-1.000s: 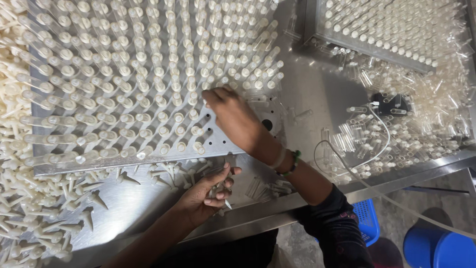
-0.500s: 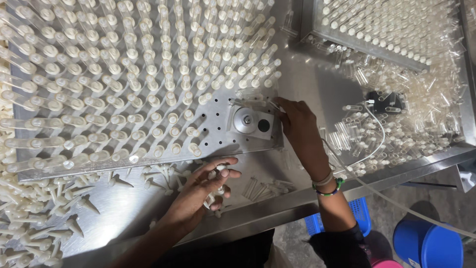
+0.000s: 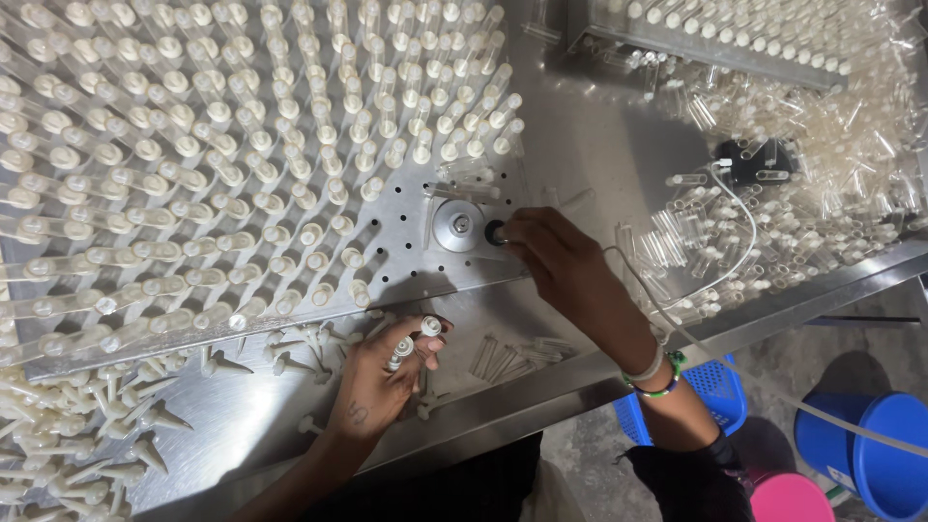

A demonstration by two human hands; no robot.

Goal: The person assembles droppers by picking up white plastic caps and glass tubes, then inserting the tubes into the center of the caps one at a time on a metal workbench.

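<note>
A perforated metal rack plate [image 3: 416,275] on a steel table holds rows of upright clear plastic tubes [image 3: 242,145] with white caps. My left hand [image 3: 382,382] rests near the table's front edge and grips a few white-capped tubes [image 3: 411,348]. My right hand [image 3: 556,261] lies at the plate's lower right corner, its fingertips touching a black knob [image 3: 495,233] beside a round metal disc [image 3: 456,224]. Nothing is seen held in the right hand.
White cone-shaped tips [image 3: 87,445] lie scattered at the lower left. Loose clear tubes [image 3: 773,193] pile up at the right, with a thin white hose [image 3: 735,261] across them. A second rack [image 3: 696,39] stands at the back right. Blue buckets [image 3: 870,445] and a blue crate [image 3: 710,396] sit on the floor.
My right hand has moved off the filled rows to the plate's corner and now touches the black knob. My left hand has stayed near the front edge, still holding tubes.
</note>
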